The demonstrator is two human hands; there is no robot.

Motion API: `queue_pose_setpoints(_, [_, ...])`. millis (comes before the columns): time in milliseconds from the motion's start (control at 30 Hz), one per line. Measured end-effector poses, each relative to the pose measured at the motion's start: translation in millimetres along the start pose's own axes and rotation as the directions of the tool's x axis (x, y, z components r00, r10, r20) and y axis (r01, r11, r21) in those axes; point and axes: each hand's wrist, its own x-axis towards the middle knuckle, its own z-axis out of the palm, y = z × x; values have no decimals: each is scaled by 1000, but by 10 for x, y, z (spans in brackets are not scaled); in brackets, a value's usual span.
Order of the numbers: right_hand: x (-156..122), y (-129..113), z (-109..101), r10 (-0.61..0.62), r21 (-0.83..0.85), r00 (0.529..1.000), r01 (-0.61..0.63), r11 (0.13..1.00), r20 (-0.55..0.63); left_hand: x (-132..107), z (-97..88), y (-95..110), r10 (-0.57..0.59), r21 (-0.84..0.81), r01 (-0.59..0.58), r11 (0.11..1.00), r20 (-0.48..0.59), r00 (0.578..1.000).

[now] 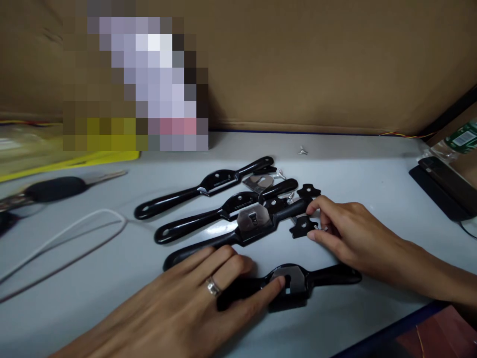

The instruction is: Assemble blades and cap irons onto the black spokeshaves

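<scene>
The nearest black spokeshave (335,275) lies under my left hand (201,298), which is closed about its left handle. My left thumb presses on the flat metal blade (297,279) seated in its middle. My right hand (345,228) reaches in from the right, with thumb and index fingertips apart. They are beside a small black cap plate (302,227) and the handle end of another spokeshave (203,248), which carries its own blade (253,217). A small silver screw (317,227) shows by my right thumb; whether the fingers touch it is unclear.
Two more spokeshaves (186,223) (167,204) lie behind, with a loose blade (257,182), another cap plate (309,190) and wing screws (302,150). A key (55,189) and white cable (104,211) are left. A black device (443,189) stands right, before a cardboard wall (316,64).
</scene>
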Motion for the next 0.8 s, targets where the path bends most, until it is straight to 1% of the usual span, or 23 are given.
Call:
queue_pose_setpoints(100, [17, 6, -14, -4, 1, 1000, 4, 1000, 11, 6, -2, 23, -36, -1, 36, 999, -19, 999])
queue_pose_setpoints(200, [33, 3, -33, -8, 16, 1000, 8, 1000, 14, -8, 14, 24, -24, -5, 24, 1000, -11, 1000])
queue_pose_setpoints(300, [35, 5, -30, -28, 0, 999, 28, 1000, 18, -10, 30, 12, -14, -21, 13, 1000, -50, 999])
queue_pose_setpoints(400, [32, 26, -1, -51, 4, 999, 51, 999, -6, -14, 36, 14, -12, -16, 11, 1000, -53, 999])
queue_pose_setpoints(500, [31, 24, 12, -61, 125, 996, 69, 990, -66, -11, 41, 22, -13, 4, 13, 1000, -54, 998])
queue_pose_setpoints(567, [25, -18, 0, -41, 283, 994, 68, 957, -101, 2, 47, 26, -16, -5, 16, 1000, -66, 998])
queue_pose_setpoints(600, [17, -52, -10, -28, 372, 995, 63, 926, -98, 11, 49, 29, -20, -15, 18, 1000, -71, 997])
queue_pose_setpoints(667, [-8, -132, -23, -19, 524, 999, 31, 851, -28, 23, 56, 39, -23, -37, 20, 999, -89, 996])
queue_pose_setpoints(700, [-24, -171, -24, -23, 569, 1000, 7, 822, 21, 25, 61, 47, -30, -47, 25, 999, -98, 995])
queue_pose_setpoints(733, [-41, -205, -19, -30, 590, 997, -15, 807, 66, 22, 67, 57, -34, -56, 28, 998, -108, 994])
queue_pose_setpoints(800, [-74, -250, 3, -41, 579, 992, -35, 815, 118, 8, 84, 82, -51, -58, 44, 997, -122, 991])
